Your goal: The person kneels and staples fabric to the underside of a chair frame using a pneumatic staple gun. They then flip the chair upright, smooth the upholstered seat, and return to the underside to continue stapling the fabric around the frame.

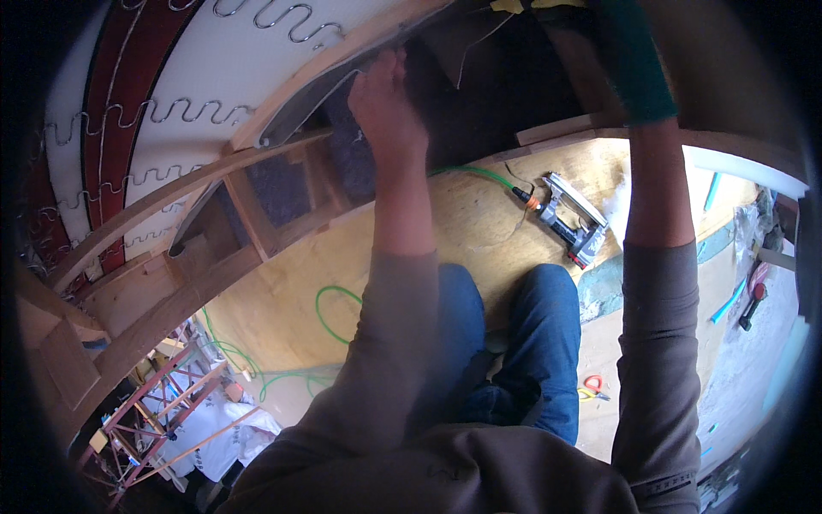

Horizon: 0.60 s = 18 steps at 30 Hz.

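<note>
My bare left hand [387, 98] reaches up to the curved wooden frame of a furniture piece. Its fingers are pressed together at the edge of the black fabric [488, 111], apparently gripping it. My right hand [632, 64], in a green glove, is raised at the upper right beside the same fabric. Its fingers are hidden in shadow and at the picture's top edge. Close to it is a yellow thing [514, 5], cut off at the top, whose kind I cannot make out. Zigzag metal springs [184, 111] span the frame at the left.
A staple gun [572, 221] on a green air hose [479, 171] lies on the yellowish board [274, 317] before my knees. Red-and-yellow-handled snips [592, 390] lie right of my legs. A red-and-black tool [753, 306] lies farther right. A dark red metal rack [158, 411] stands lower left.
</note>
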{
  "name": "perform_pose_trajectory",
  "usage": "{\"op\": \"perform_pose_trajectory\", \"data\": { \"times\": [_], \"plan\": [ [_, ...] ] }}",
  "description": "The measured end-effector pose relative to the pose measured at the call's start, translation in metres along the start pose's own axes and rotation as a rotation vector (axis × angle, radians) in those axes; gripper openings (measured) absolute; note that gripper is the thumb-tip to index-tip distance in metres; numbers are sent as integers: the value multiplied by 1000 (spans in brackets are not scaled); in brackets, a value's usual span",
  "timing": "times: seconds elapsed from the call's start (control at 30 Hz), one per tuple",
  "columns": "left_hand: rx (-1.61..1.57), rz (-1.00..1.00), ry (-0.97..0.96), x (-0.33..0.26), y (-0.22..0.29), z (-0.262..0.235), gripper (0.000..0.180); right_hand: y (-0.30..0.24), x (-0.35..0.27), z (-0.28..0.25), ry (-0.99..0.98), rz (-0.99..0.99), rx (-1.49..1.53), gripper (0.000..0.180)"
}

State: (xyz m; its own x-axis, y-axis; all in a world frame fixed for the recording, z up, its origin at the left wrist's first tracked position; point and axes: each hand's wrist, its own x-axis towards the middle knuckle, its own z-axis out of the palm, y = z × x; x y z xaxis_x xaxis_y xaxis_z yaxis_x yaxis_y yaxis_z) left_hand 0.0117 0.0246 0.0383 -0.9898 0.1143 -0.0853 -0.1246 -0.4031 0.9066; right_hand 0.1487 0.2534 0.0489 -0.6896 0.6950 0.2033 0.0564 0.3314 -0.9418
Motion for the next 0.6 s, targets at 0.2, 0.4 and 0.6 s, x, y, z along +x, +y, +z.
{"op": "perform_pose_trajectory", "data": {
  "times": [0.2, 0.4, 0.6],
  "plan": [
    [287, 257, -127, 6, -14, -9, 26, 16, -18, 12, 81, -96, -41, 38],
    [903, 367, -109, -17, -30, -30, 16, 19, -116, 64, 163, -295, -205, 39],
    [77, -224, -107, -9, -43, -42, 31, -12, -115, 18, -31, -152, -136, 32]
  ]
}}
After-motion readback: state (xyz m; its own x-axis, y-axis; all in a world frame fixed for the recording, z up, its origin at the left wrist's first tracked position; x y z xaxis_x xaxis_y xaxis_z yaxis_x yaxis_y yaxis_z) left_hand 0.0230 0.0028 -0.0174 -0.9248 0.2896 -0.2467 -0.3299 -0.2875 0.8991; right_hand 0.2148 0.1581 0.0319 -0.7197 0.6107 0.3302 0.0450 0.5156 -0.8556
